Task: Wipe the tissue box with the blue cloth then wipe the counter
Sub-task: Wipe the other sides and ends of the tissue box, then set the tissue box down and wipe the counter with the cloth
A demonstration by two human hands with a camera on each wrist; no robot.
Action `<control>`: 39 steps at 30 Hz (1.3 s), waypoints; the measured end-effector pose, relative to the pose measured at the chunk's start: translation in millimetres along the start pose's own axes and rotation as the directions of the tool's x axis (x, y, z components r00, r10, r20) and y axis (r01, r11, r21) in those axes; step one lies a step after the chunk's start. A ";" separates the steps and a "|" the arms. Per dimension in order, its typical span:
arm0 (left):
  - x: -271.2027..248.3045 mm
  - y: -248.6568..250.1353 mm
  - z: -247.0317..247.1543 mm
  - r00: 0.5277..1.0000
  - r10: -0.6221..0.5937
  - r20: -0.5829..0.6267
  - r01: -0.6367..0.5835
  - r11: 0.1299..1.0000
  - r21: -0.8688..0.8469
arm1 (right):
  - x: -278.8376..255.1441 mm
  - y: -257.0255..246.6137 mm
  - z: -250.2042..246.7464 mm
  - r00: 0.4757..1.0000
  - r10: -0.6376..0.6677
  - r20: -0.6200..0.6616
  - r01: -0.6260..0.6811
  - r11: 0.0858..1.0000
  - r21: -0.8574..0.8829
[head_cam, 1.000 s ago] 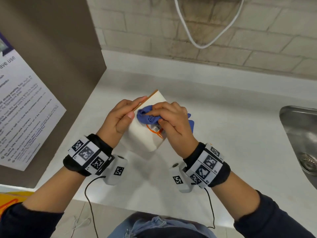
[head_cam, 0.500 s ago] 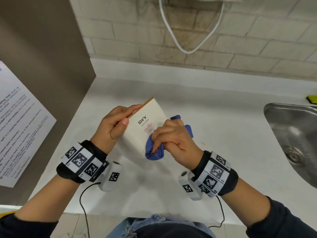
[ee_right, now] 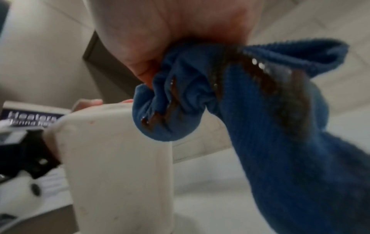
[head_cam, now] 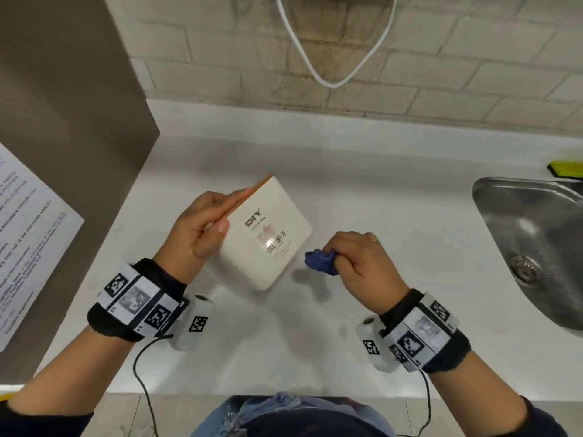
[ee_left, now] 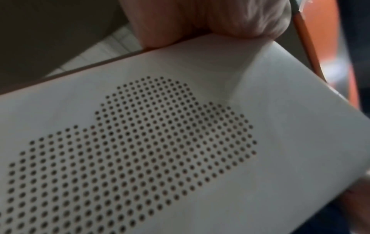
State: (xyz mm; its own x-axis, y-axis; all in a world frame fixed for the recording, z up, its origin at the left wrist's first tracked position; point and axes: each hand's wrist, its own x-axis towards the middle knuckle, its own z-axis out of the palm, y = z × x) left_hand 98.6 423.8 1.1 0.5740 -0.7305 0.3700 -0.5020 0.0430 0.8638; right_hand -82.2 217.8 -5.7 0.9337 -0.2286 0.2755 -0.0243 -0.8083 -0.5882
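The white tissue box [head_cam: 268, 234] with an orange edge is held tilted above the white counter [head_cam: 394, 216], its printed label facing up. My left hand [head_cam: 202, 228] grips its left side, thumb on the labelled face. The left wrist view shows a dotted side of the tissue box [ee_left: 180, 142] under my fingers [ee_left: 210, 17]. My right hand [head_cam: 359, 260] holds the bunched blue cloth [head_cam: 320, 262] just right of the box, apart from it. In the right wrist view the blue cloth [ee_right: 270, 110] hangs from my fist beside the tissue box [ee_right: 120, 158].
A steel sink [head_cam: 536, 241] lies at the right, with a yellow-green object [head_cam: 566, 169] behind it. A brown panel [head_cam: 63, 121] with a printed notice [head_cam: 28, 241] stands at the left. A white cable [head_cam: 334, 58] hangs on the brick wall.
My right hand has drawn the cloth off the box's labelled face, down and to the right, and now holds it clear of the box. The left hand keeps its grip.
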 end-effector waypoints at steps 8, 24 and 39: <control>-24.1 -10.5 42.3 0.884 0.051 0.464 -0.302 0.821 0.484 | -30.1 23.3 -12.7 0.984 0.168 0.055 -0.152 0.962 -0.225; -75.2 -5.6 35.7 0.807 -0.480 -0.344 0.575 0.502 0.647 | -16.8 3.5 51.9 0.987 0.154 -0.053 -0.162 0.961 -0.223; -54.7 -26.3 49.7 0.881 -0.409 -0.237 0.460 0.624 0.632 | -19.0 70.1 42.1 0.678 0.631 0.377 -0.328 0.719 -0.612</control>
State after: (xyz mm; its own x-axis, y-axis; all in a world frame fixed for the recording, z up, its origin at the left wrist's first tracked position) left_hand 48.2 428.8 -58.9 0.8646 -0.4996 0.0541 -0.4583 -0.7398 0.4927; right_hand -86.7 188.4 -84.2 0.7526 -0.4602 -0.4710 -0.5428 -0.8385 -0.0480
